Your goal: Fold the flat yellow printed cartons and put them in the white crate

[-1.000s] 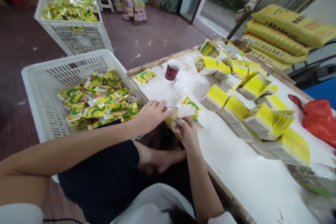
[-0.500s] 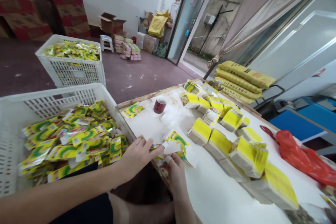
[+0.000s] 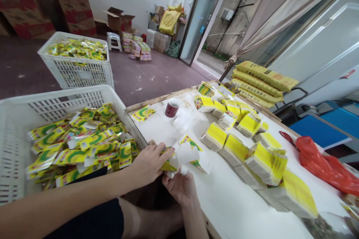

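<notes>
Clock positions are read in the head view, with the printed packet (image 3: 169, 164) as the dial centre.

Workpiece: the printed packet, yellow and green, is located at the near edge of the white-topped table (image 3: 224, 186), between the two hands.

Left hand (image 3: 150, 162): positioned at 9 o'clock. Thumb and fingers are clamped on the printed packet.

Right hand (image 3: 181, 186): positioned at 5 o'clock, fingers curled, fingertips at the lower edge of the printed packet. White wrapping (image 3: 183, 170) covers a digit. Whether this hand is closed on the packet cannot be determined.

Adjacent items: a white flap (image 3: 188, 154) extends toward 2 o'clock and partly covers a printed card (image 3: 204, 165) lying on the table. Whether the flap joins the packet cannot be determined.

Surroundings: a white crate (image 3: 63, 99) containing similar packets (image 3: 95, 143) stands at 9 o'clock. A dark red mug (image 3: 171, 109) stands upright at 12 o'clock. Stacks of yellow-topped cards (image 3: 234, 148) extend from 1 to past 3 o'clock. A red plastic bag (image 3: 319, 164) lies at 3 o'clock, beyond the stacks.
</notes>
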A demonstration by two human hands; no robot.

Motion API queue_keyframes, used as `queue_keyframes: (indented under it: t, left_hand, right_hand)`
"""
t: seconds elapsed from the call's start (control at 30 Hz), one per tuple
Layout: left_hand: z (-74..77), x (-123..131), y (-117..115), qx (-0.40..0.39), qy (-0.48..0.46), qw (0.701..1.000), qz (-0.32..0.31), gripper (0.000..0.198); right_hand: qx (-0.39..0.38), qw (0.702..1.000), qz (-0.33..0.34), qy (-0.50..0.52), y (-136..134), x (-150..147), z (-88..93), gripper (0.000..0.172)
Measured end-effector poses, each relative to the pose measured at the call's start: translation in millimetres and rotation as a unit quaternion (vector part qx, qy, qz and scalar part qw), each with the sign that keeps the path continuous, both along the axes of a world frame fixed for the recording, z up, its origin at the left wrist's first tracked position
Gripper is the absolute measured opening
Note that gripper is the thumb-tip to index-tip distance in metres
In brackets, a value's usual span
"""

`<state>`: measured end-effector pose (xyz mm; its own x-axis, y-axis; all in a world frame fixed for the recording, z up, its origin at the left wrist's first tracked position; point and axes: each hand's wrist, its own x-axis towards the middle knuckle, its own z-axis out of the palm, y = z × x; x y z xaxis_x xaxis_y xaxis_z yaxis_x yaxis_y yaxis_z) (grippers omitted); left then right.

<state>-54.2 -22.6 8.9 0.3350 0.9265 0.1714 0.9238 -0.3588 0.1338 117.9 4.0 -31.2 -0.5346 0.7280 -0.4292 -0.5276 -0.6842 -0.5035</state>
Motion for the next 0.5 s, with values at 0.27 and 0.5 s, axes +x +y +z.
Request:
queue_keyframes:
  t: [0.27, 0.5]
  left_hand:
    - [-2.3, -1.3, -1.9, -0.075, -0.149, 0.984, 0.059, 0.077]
    - [-0.9, 3.1, -9.5, -0.103, -0.13, 0.985, -0.041, 0.075]
  right_hand:
    - [0.114, 0.993, -0.018, -0.011, -9.8, 7.4, -1.5, 0.037]
    - [0.189, 0.968, -0.093, -0.137, -8.7, -2.3, 3.8, 0.048]
